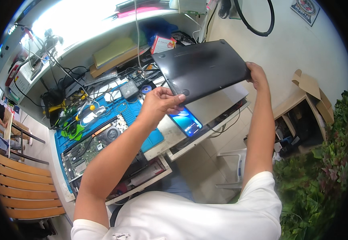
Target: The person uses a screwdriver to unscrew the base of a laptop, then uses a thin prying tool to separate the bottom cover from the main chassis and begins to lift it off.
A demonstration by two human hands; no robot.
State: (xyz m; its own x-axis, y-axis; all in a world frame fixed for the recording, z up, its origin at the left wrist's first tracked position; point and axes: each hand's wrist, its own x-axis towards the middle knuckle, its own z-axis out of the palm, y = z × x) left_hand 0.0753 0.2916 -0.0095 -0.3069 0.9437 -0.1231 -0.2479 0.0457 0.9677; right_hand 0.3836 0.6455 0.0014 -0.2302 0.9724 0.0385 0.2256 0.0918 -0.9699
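Observation:
A black laptop bottom cover (206, 66) with round rubber feet at its corners is held up, tilted, above the right part of the workbench. My left hand (164, 101) pinches its near left corner, thumb on top. On the opposite side my right hand (257, 75) grips the right edge, its fingers partly hidden behind the cover. Below my left forearm lies an opened laptop (80, 157), its green circuit board and round fan (112, 134) exposed. It rests on a blue work mat (154, 138). A phone with a lit blue screen (188, 123) lies beneath the held cover.
Cables, a grey box (129, 89) and green-handled tools (73, 131) crowd the mat's far side. Behind stands a red-and-white box (162, 44). An open drawer (158, 176) juts out near me. A white plastic chair (232, 160) and leafy plants (318, 192) are at right.

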